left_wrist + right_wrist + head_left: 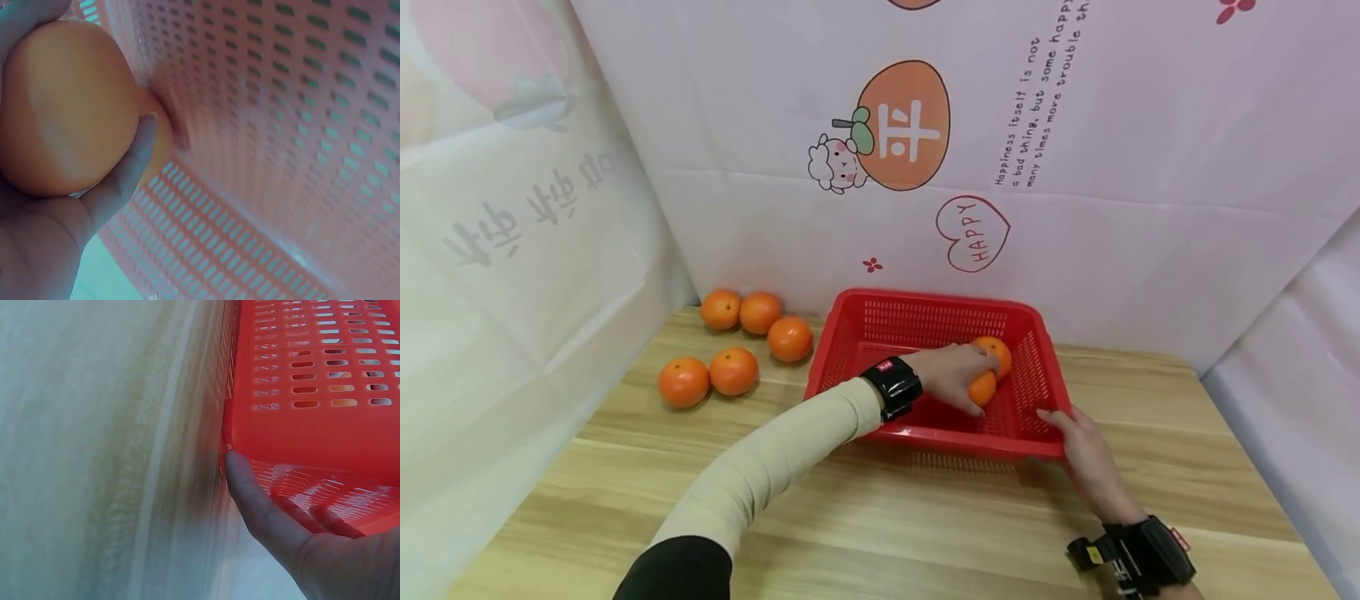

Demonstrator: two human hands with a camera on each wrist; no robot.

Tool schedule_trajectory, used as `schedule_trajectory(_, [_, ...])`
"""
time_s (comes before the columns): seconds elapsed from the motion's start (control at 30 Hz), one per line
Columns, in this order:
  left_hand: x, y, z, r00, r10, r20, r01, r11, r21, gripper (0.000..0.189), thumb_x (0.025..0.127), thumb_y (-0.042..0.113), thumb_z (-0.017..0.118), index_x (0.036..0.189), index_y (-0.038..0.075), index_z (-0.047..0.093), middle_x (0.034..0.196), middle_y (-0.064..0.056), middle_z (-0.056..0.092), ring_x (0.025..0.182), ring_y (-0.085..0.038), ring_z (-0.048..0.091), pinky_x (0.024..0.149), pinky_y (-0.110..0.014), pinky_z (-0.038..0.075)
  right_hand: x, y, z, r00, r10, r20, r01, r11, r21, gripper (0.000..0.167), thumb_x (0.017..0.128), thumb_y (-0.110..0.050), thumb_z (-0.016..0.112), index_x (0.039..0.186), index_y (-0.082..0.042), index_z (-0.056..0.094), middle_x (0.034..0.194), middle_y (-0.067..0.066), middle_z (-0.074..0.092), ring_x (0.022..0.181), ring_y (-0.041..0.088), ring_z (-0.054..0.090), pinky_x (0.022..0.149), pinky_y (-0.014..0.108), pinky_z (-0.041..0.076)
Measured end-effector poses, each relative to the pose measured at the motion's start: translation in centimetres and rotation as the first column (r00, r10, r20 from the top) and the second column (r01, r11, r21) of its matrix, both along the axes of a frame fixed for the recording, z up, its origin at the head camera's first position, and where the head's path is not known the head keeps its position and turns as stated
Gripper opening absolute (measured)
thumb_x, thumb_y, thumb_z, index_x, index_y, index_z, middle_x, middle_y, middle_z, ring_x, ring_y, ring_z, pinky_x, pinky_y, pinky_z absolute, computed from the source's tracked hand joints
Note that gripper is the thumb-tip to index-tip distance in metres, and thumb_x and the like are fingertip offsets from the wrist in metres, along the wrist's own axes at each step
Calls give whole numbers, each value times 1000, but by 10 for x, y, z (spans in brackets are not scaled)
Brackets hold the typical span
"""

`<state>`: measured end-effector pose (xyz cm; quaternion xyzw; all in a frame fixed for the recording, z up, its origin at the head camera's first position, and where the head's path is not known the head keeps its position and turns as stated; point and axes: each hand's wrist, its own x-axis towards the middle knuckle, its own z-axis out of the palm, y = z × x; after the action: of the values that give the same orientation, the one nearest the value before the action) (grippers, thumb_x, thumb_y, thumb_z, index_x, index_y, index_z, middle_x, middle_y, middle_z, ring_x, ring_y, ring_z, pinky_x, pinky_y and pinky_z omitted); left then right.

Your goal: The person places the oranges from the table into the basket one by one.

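Observation:
A red plastic basket with slotted walls stands on the wooden table, two oranges showing at its right end. My left hand reaches down inside and grips the nearer orange, thumb on one side and fingers on the other. In the left wrist view this orange fills the hand. Another orange lies just beyond it, against the slotted wall, partly covered by the fingers. My right hand holds the basket by its near right corner; in the right wrist view its thumb lies along the outer edge.
To the left of the basket, several oranges lie loose on the table. A white printed cloth hangs close behind the basket, with more white cloth at both sides.

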<state>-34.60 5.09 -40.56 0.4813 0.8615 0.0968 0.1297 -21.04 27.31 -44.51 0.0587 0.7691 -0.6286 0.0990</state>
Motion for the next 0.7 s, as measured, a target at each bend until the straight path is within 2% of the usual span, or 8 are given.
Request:
schedule_trajectory(0.1, [3, 6, -2, 999, -38, 3, 38, 999, -21, 61, 88, 43, 83, 138, 19, 56, 122, 5, 60, 108, -8, 57, 93, -21, 49, 0, 0, 0, 1000, -1, 7, 1, 1000, 4, 59, 114, -28, 37, 166, -5, 23, 136, 0, 62, 103, 5, 70, 86, 22, 59])
schedule_trajectory(0.23, [7, 18, -5, 995, -92, -27, 90, 993, -81, 63, 89, 45, 82, 141, 19, 56, 124, 4, 60, 108, -9, 57, 92, -20, 50, 0, 1, -1, 1000, -2, 4, 2, 1000, -3, 59, 114, -28, 37, 166, -6, 23, 133, -3, 63, 103, 8, 70, 87, 22, 60])
schedule_trajectory(0.43, [15, 35, -6, 991, -131, -21, 125, 975, -185, 74, 91, 43, 81, 154, 19, 49, 139, 4, 62, 129, -11, 55, 113, -26, 47, -1, 0, 0, 1000, -10, 2, 10, 1000, -22, 57, 113, -27, 38, 164, -3, 26, 121, -8, 68, 100, 9, 71, 84, 23, 60])
schedule_trajectory(0.53, [18, 40, -6, 989, -143, -27, 134, 966, -221, 76, 92, 41, 80, 157, 19, 47, 147, 4, 60, 138, -12, 53, 119, -28, 43, 0, 0, 0, 1000, -16, -2, 16, 999, -30, 57, 113, -27, 38, 163, -2, 27, 122, -7, 68, 100, 8, 71, 84, 23, 60])
schedule_trajectory(0.7, [19, 47, -8, 986, -157, -50, 139, 956, -257, 75, 93, 38, 79, 158, 19, 46, 145, 3, 60, 131, -11, 56, 114, -25, 47, 0, 0, -1, 1000, -21, -15, 20, 999, -31, 58, 113, -27, 39, 164, -3, 26, 130, -3, 65, 102, 7, 71, 84, 23, 60])
